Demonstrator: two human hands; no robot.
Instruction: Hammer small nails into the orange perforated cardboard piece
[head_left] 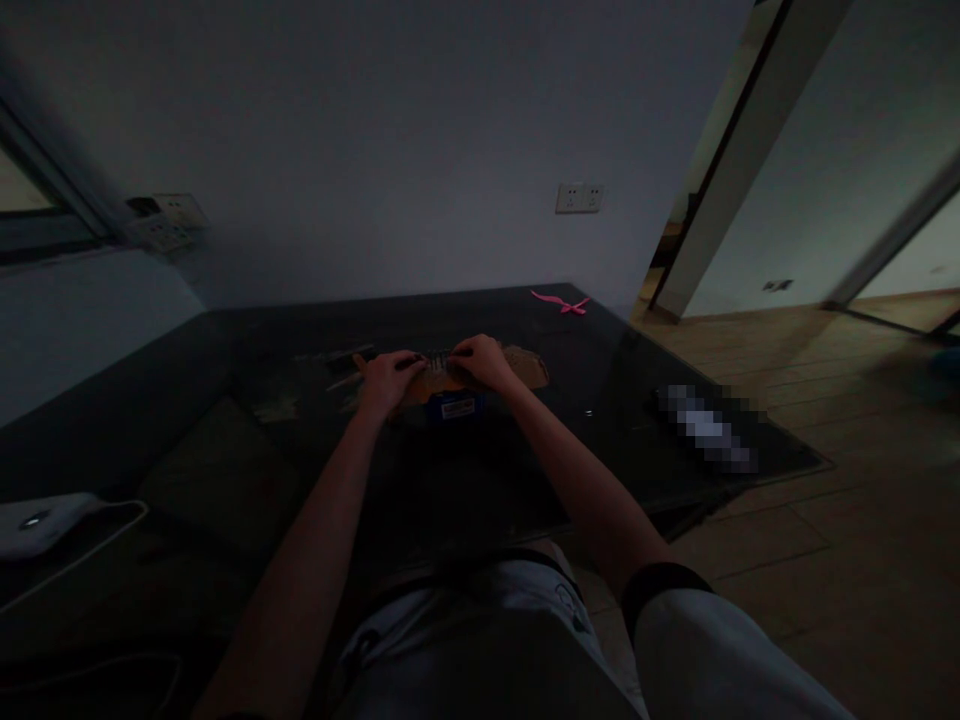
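Dark glass table (pixel 525 470) fills mid-frame, dim light, much detail lost; a blurred-out patch (pixel 709 428) hides something at its right edge. Mid-table, left hand (pixel 386 380) and right hand (pixel 484 362) press on a brown cardboard piece (pixel 525 368), fingers curled gripping its top edge. Under it a blue box (pixel 454 407), white label unreadable; pink ribbon (pixel 562 303) at far edge.

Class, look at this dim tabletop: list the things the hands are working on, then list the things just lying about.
In hand:
left hand
right hand
brown cardboard piece
blue box beneath it

Lying about:
pink ribbon
white device with cable
wall sockets
dark table
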